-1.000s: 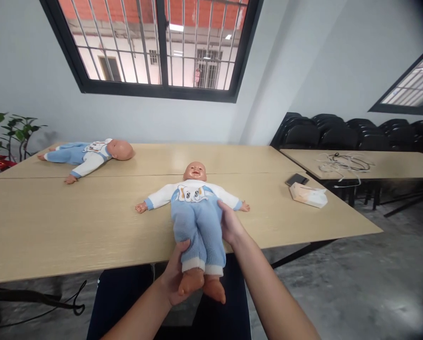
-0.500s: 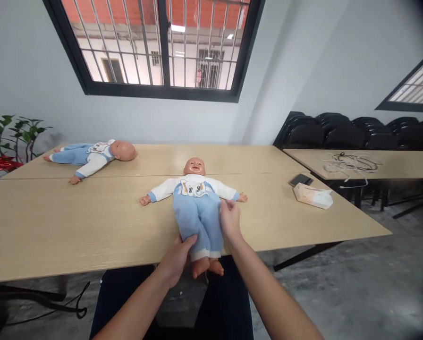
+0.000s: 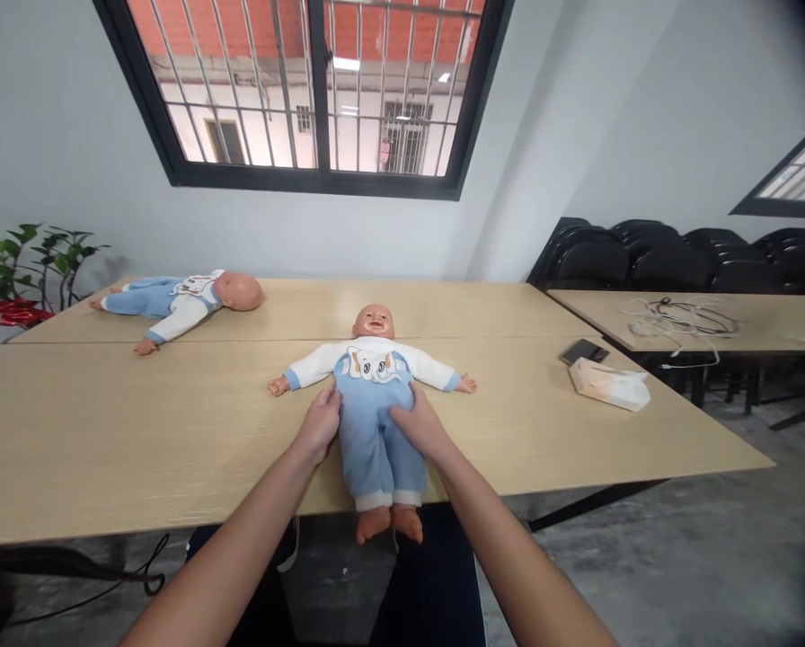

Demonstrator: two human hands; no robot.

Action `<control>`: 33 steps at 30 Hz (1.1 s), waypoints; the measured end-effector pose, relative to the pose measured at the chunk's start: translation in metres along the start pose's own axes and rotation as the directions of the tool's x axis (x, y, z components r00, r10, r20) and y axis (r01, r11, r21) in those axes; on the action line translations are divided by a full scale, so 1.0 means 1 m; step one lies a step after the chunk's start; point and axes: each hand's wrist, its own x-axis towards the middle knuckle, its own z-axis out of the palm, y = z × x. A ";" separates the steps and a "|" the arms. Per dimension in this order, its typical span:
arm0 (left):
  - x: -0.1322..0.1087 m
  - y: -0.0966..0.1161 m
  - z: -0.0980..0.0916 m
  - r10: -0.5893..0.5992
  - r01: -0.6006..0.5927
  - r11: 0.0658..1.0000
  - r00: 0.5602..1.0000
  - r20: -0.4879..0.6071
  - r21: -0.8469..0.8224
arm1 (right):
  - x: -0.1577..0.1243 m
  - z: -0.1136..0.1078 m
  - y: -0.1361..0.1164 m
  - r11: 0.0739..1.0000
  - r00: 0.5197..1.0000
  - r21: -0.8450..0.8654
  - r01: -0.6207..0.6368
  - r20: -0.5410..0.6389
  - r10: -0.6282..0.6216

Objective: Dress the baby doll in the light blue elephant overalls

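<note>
Down low and nearest, the person's legs [image 3: 429,584] in dark cloth showed under the near edge of the table [image 3: 173,449], with the grey floor [image 3: 712,530] around them. Just past that edge stuck out the bare feet of a doll [image 3: 372,404]. It lay on its back on the table, legs toward the person, in light blue trousers and a white-sleeved top with an elephant face on the chest.

Both hands were on it, one at each side of the hips. The right hand [image 3: 421,422] had its thumb laid across the front of the trousers, its other fingers hidden round the side — a grip on the doll. The left hand [image 3: 320,420] had its fingers curled in against the opposite side, pinching the waist; their tips were partly hidden.

Farther up, the doll's arms were spread wide and its head pointed away from the person. Well to the right lay a pale tissue pack [image 3: 608,385], with a dark phone [image 3: 584,351] just behind it. At the far left a second doll [image 3: 193,295] lay on the table, head to the right.

Beyond stood a leafy plant [image 3: 22,265], stacked black chairs [image 3: 659,256] and — set in the wall — a barred window [image 3: 318,175].
</note>
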 end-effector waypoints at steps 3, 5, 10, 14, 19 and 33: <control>0.012 0.004 -0.003 0.040 -0.027 0.989 0.996 -0.083 0.148 | 0.001 -0.004 0.008 0.997 0.998 -0.075 0.035 -0.050 -0.039; 0.025 0.011 -0.007 0.083 -0.054 0.979 0.987 -0.141 0.198 | 0.006 -0.007 -0.002 0.973 0.969 -0.174 0.153 -0.167 -0.182; 0.061 0.026 -0.014 0.142 -0.126 0.947 0.989 -0.036 0.295 | 0.055 0.004 -0.084 0.733 0.795 -0.343 0.588 0.080 -0.601; 0.064 0.019 -0.023 0.107 -0.129 0.942 0.990 0.087 0.309 | 0.121 0.050 -0.143 0.513 0.608 -0.348 0.785 0.591 -0.530; 0.055 0.015 -0.037 0.058 -0.152 0.904 0.970 0.237 0.399 | 0.167 0.118 -0.157 0.358 0.441 -0.375 0.855 0.889 -0.121; 0.046 0.018 -0.041 -0.002 0.014 0.853 1.000 -0.023 0.522 | 0.184 0.116 -0.157 0.403 0.386 -0.204 0.892 0.809 -0.443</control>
